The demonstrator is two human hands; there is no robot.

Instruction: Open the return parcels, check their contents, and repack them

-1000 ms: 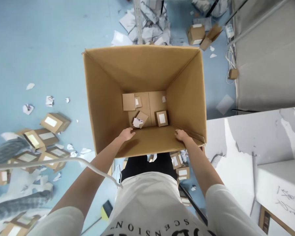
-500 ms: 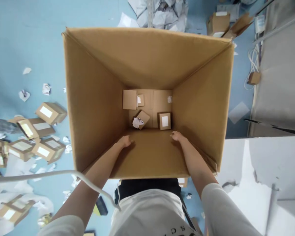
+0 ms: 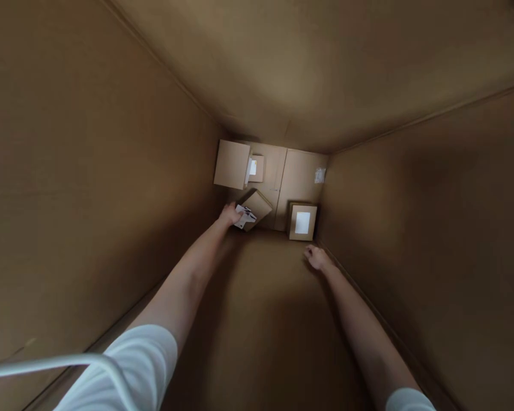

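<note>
Deep inside a large cardboard box (image 3: 257, 319), my left hand (image 3: 228, 214) is at a crumpled white printed paper (image 3: 245, 217), its thumb over the paper's edge and its other fingers mostly hidden. The paper lies against a small, turned carton (image 3: 259, 206) on the box bottom. My right hand (image 3: 317, 257) is loosely curled with nothing visible in it, close to the near wall. Just beyond it stands a small carton with a white label (image 3: 302, 222), apart from the fingers.
A larger plain carton (image 3: 232, 164) sits in the far left corner, beside a small labelled carton (image 3: 257, 169). Clear tape (image 3: 320, 175) is stuck on the bottom at the right. Tall cardboard walls surround both arms. A white cable (image 3: 85, 359) crosses my left sleeve.
My head has leaned down into the large box, so the room around it is out of view. My left hand has reached the paper; my right hand has moved lower, near the labelled carton.
</note>
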